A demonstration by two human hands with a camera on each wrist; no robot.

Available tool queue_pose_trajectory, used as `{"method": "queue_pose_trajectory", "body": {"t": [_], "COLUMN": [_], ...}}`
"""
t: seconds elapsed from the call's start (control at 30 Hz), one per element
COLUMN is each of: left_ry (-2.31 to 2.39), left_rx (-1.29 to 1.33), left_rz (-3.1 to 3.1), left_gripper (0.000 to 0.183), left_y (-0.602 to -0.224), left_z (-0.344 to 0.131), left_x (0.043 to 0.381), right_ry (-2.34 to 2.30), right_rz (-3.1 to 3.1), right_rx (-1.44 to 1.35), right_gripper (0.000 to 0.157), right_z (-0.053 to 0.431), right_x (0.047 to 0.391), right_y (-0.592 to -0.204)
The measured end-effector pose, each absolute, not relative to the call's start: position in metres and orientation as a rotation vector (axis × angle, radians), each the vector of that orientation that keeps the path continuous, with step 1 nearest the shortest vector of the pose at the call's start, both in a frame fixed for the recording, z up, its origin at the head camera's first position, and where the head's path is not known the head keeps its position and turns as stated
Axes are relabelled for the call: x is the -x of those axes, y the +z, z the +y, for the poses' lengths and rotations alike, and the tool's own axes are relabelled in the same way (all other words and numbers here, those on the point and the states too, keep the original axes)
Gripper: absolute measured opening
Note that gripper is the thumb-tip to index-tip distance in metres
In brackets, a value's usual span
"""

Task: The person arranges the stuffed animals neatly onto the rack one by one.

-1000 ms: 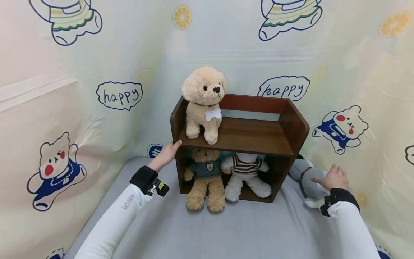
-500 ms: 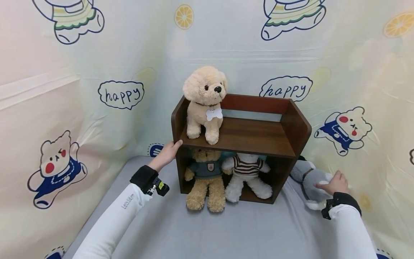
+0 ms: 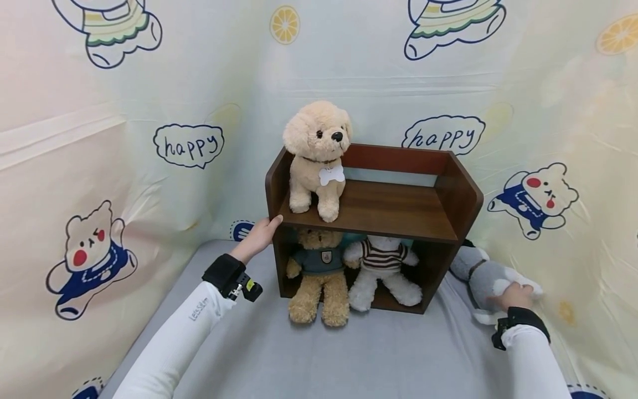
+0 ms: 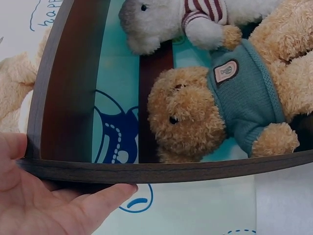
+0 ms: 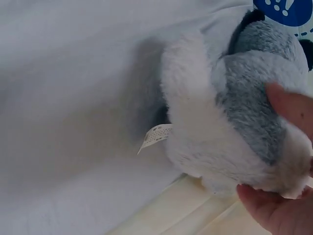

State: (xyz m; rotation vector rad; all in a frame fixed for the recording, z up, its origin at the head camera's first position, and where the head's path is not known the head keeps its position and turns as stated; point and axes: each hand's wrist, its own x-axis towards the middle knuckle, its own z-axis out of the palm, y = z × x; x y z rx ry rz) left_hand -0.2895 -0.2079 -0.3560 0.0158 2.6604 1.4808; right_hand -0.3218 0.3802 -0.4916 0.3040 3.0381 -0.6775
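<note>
My left hand (image 3: pixel 259 238) grips the left side of a dark brown wooden shelf (image 3: pixel 394 213), thumb on the front edge. In the left wrist view its fingers (image 4: pixel 115 196) lie along the outer face of that side board. To the right of the shelf, my right hand (image 3: pixel 515 298) holds a grey-and-white plush toy (image 3: pixel 483 280) that lies on the bed sheet. The right wrist view has the thumb (image 5: pixel 288 105) on its grey back and other fingers round its white underside. A white tag (image 5: pixel 156 136) sticks out from the toy.
A cream plush dog (image 3: pixel 316 136) sits at the left of the upper board. Below it are a brown teddy bear (image 3: pixel 314 263) in a teal sweater and a white plush bear (image 3: pixel 381 256) in a striped shirt. A patterned curtain (image 3: pixel 199 72) hangs behind the grey sheet (image 3: pixel 279 360).
My right hand has come down onto the grey-and-white plush toy and now grips it; before, it hovered over it with fingers spread. The left hand keeps its place on the shelf.
</note>
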Motion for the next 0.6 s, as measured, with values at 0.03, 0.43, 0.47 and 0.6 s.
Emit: {"method": "queue_pose_trajectory", "body": {"t": [0.03, 0.43, 0.47, 0.6], "left_ry": [1.478, 1.437, 1.437, 1.429], "left_rx": [-0.015, 0.015, 0.022, 0.044], "left_rz": [2.663, 2.698, 2.697, 2.689], "left_gripper": [0.061, 0.064, 0.064, 0.066], "left_y": [-0.356, -0.355, -0.356, -0.355], "left_z": [-0.208, -0.209, -0.209, -0.208], "left_x": [0.290, 0.288, 0.289, 0.288], "right_ry": [-0.671, -0.684, -0.697, -0.752], "right_rz": [3.049, 3.085, 3.079, 3.074], "right_rx": [-0.294, -0.323, -0.344, -0.410], "right_gripper": [0.070, 0.074, 0.075, 0.077], "right_z": [0.379, 0.377, 0.377, 0.373], "right_x": [0.321, 0.324, 0.324, 0.322], "right_y": [-0.491, -0.506, -0.509, -0.518]}}
